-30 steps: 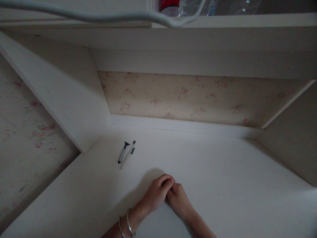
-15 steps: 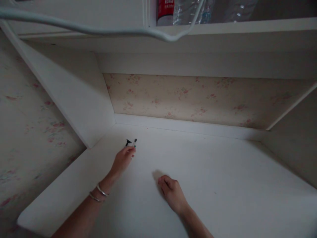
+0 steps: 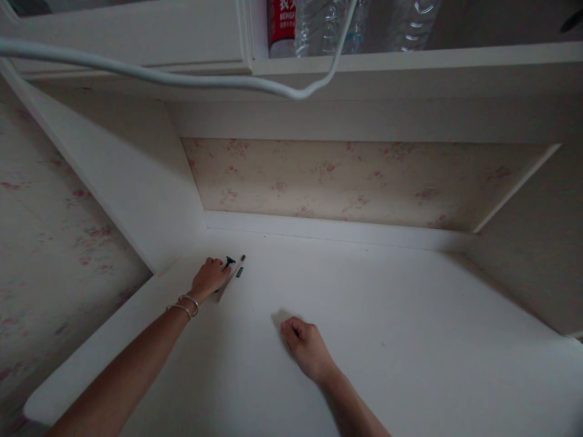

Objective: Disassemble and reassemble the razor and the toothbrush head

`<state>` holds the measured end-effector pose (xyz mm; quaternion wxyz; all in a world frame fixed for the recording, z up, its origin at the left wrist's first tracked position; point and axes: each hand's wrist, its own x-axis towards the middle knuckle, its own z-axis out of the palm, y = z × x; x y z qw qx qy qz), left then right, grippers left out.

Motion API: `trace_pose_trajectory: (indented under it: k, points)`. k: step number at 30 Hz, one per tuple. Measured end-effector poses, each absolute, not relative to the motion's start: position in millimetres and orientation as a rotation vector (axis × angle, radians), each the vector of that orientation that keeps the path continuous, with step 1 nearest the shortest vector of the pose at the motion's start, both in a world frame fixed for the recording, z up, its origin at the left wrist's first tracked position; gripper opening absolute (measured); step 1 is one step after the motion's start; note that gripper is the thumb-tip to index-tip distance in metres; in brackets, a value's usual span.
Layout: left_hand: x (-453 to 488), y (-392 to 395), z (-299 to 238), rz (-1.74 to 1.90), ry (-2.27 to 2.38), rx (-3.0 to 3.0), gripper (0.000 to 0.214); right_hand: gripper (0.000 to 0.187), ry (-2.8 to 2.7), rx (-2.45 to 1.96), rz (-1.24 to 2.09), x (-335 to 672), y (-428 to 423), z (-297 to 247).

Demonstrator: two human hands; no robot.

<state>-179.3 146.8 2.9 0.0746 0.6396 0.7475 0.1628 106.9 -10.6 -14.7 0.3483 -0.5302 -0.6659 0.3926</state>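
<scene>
My left hand, with two bangles on its wrist, lies over the handle of a black razor on the white tabletop. Its thumb is on the handle and the other fingers are bent; they hide much of the razor. Just to the right lies a slim white toothbrush with a dark head. Beside the toothbrush rests a small dark green piece, too small to name. My right hand rests on the tabletop nearer to me, fingers curled into a loose fist, with nothing visible in it.
A pale cable hangs across the top of the view. Above the desk, a shelf holds clear plastic bottles and a red-labelled bottle. A white side panel stands at the left.
My left hand has let go of the small green piece, which now lies beside the toothbrush, and has shifted left onto the razor. My right hand stays curled on the tabletop. The view has shifted slightly.
</scene>
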Motion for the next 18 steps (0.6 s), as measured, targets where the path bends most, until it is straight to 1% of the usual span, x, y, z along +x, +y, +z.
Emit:
trace_pose_trajectory:
  k: [3,9,14,18]
  points:
    - [-177.3,148.9,1.8,0.454,2.24,1.935,0.036,0.039,-1.734,-1.37,1.025,107.0,-10.9,-14.0]
    - [-180.4,152.9,3.6,0.491,2.239,1.843,0.031,0.04,-1.743,-1.371,1.033,106.2,-11.4,-13.6]
    - [-184.9,153.5,8.2,0.65,2.224,1.658,0.032,0.038,-1.732,-1.376,1.059,106.7,-11.7,-12.6]
    - [-182.0,144.5,18.6,0.831,2.089,1.536,0.031,0.037,-1.744,-1.359,1.043,107.4,-11.5,-11.9]
